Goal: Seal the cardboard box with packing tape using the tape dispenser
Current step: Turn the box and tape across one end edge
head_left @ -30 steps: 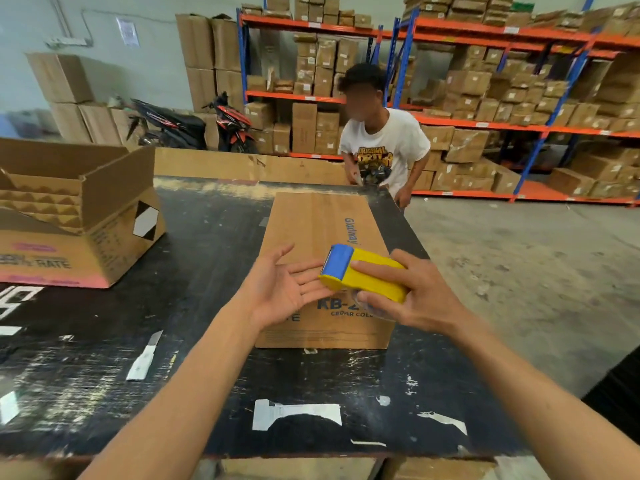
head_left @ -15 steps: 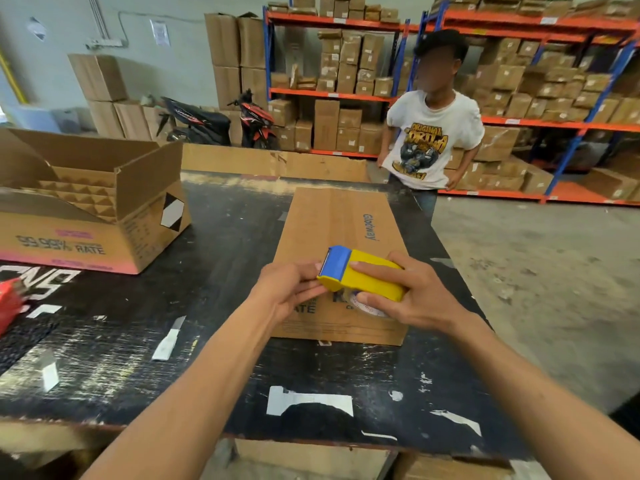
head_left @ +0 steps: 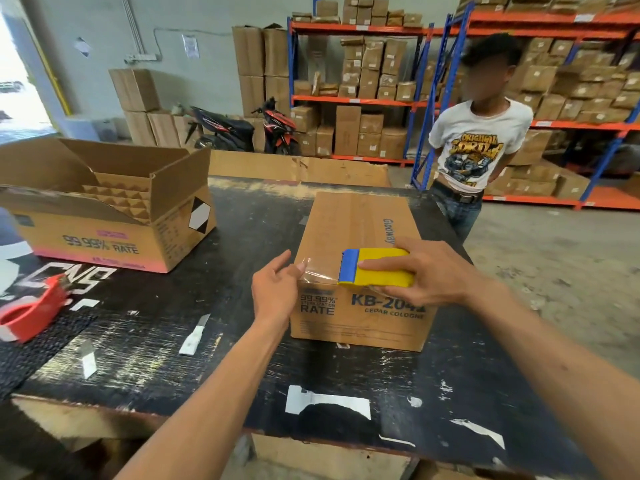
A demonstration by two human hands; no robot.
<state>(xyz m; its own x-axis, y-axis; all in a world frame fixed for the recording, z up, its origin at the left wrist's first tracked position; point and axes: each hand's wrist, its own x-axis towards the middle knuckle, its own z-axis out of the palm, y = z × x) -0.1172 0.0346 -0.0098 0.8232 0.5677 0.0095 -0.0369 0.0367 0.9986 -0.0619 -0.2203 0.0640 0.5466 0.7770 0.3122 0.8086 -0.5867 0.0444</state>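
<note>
Cardboard box [head_left: 356,268] was set on the black table [head_left: 145,341], flaps closed. The yellow tape dispenser [head_left: 375,268] was gripped above its near edge by the right hand [head_left: 426,271]. Clear tape [head_left: 318,271] was pinched by the left hand [head_left: 277,292].

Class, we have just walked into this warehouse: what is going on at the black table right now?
A person is taping a closed cardboard box on the black table. The right hand grips a yellow and blue tape dispenser at the box's near top edge. The left hand pins the free end of the clear tape at the box's near left corner. Only a short strip is out, so sealing has barely begun. A red dispenser lies unused at the left, near an open box.
</note>
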